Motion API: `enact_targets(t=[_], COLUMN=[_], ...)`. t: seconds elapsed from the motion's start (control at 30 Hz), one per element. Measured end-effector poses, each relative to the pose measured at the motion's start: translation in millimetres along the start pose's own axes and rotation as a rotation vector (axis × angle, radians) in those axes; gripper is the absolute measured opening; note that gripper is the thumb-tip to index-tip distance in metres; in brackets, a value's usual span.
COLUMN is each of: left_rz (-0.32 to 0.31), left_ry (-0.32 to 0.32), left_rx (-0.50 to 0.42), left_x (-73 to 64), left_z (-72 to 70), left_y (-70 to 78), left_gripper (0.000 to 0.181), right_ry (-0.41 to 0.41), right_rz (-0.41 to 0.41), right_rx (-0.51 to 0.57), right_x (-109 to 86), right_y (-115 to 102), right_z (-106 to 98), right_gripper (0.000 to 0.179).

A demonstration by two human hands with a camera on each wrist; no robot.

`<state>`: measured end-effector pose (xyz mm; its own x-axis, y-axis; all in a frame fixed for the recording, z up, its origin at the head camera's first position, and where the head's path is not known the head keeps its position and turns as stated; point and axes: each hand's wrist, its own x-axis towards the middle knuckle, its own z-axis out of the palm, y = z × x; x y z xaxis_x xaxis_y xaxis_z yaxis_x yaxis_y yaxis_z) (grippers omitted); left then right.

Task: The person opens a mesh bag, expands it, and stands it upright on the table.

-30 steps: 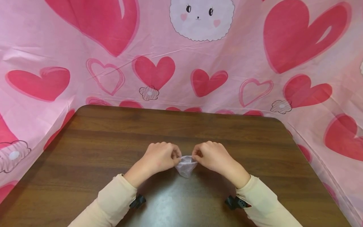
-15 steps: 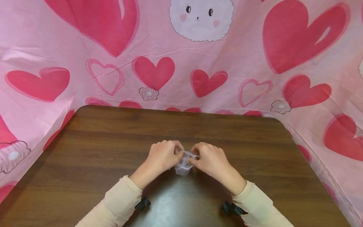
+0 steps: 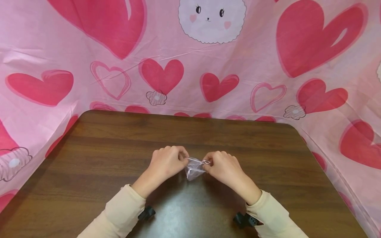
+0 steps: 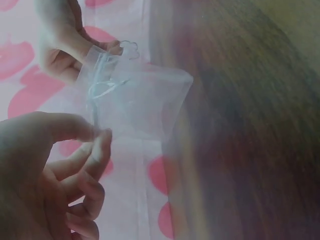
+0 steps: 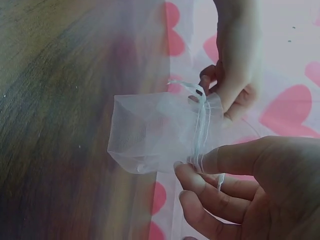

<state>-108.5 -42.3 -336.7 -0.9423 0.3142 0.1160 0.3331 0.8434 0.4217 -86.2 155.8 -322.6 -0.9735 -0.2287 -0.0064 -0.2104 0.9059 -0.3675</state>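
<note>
A small sheer white drawstring pouch [image 3: 194,170] hangs between both hands over the middle of the table. My left hand [image 3: 169,162] pinches one side of its mouth between thumb and index finger. On the opposite side, my right hand [image 3: 222,167] pinches the mouth close to the white ribbon. In the right wrist view the drawstring [image 5: 200,125] runs across the pouch's neck, with loops sticking out at both sides. The left wrist view shows the see-through body of the pouch [image 4: 145,100] spread below the drawstring, with one ribbon loop [image 4: 130,50] by the right fingers.
The brown wood-grain table [image 3: 119,142] spreads around the hands. A pink cloth with red hearts [image 3: 220,59] hangs behind and beside it. Black straps [image 3: 147,213] show at both cuffs.
The hands came closer together half a second ago, bunching the pouch, and are now slightly farther apart with its mouth pulled straighter. A ribbon loop now shows at the right fingers.
</note>
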Motion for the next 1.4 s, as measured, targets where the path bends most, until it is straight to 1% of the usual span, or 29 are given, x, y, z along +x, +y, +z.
enact_targets(t=[0.1,0.23,0.33,0.43,0.57,0.7,0.87,1.0,1.17,1.4], left_rz=[-0.007,-0.013,-0.011,-0.003,0.001,-0.003,-0.007,0.003,0.01,-0.004], left_ry=[-0.025,-0.069,-0.08,-0.071,-0.056,-0.043,-0.016,-0.001,0.0,0.0], left_rx=[0.01,-0.002,-0.007,-0.007,-0.024,-0.047,-0.063,-0.07,-0.072,-0.068], left_x=[0.6,0.4,-0.7,-2.2,-3.2,-3.9,-4.5,-4.4,-4.3,-5.8], left_z=[-2.1,-2.6,-0.1,3.1,6.4,6.9,5.7,5.1,5.7,5.4], left_y=[-1.4,-1.9,-1.9,-1.6,-1.4,-1.2,-1.7,-1.1,-0.3,-1.3], left_gripper=[0.004,0.007,0.01,0.011,0.004,0.011,0.016,0.017,0.016,0.017], right_ry=[0.001,-0.009,-0.004,0.022,0.058,0.088,0.11,0.118,0.129,0.144], right_rz=[0.003,0.008,0.005,-0.005,-0.028,-0.043,-0.032,-0.019,-0.013,-0.004], right_rx=[0.007,0.01,-0.005,-0.025,-0.005,0.034,0.038,0.049,0.058,0.078], right_x=[-0.2,-0.5,-0.3,-0.3,-0.3,-0.1,1.0,2.1,2.9,2.3], right_y=[0.7,1.0,1.3,2.5,4.6,5.6,6.9,7.7,7.8,8.6], right_z=[-2.0,-3.3,-2.1,0.6,3.4,3.7,2.5,1.8,1.2,-0.2], right_gripper=[0.007,0.006,0.006,0.006,0.011,0.017,0.021,0.022,0.021,0.02])
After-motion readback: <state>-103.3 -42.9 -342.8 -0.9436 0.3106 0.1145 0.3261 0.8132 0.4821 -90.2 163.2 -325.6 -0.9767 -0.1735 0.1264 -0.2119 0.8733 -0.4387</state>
